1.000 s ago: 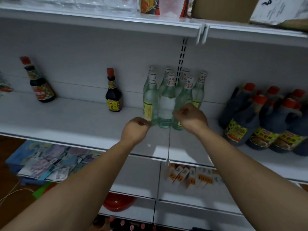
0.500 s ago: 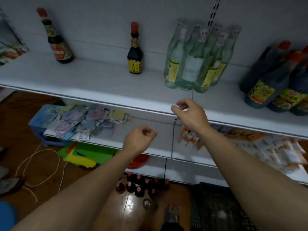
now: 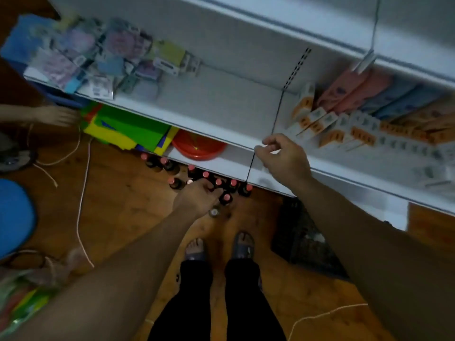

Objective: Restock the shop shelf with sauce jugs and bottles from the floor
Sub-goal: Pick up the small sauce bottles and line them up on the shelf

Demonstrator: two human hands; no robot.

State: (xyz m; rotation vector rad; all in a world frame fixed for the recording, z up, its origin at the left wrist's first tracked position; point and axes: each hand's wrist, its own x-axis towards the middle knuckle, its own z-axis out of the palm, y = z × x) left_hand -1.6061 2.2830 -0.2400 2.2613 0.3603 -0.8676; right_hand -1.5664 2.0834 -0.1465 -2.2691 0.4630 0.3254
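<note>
Progress: restocking stood partway at best, by my reading; a batch waited on the floor and nothing was on its way up the shelf unit (image 3: 221,102).
Done: not judgeable; the tier meant for sauces lay outside the view.
Left to do: lift the floor batch, carry it up, set it out.
Sauce bottles (image 3: 175,185): dark glass with red caps, standing upright in a loose cluster on the wooden floor at the foot of the unit, just ahead of the person's feet.
Bottle count: ten red caps, as near as the blur and the covering hand allowed.
Pale-topped item (image 3: 213,212): one, just beside the cluster, kind unclear.
Jugs: none seen.
Left hand (image 3: 197,199): low over the cluster, fingers bent down among the caps; whether it had closed on a bottle could not be told.
Right hand (image 3: 283,159): higher up, before the lower shelf edge, fingers loosely curled, holding nothing; apart from the left.
Black crate (image 3: 305,242): one, on the floor right of the feet.
Red bowl (image 3: 197,146): one, on the bottom tier.
Other shelf goods: mixed packets (image 3: 98,62) at left, orange-and-white cartons (image 3: 332,134) at right; too blurred to count.
</note>
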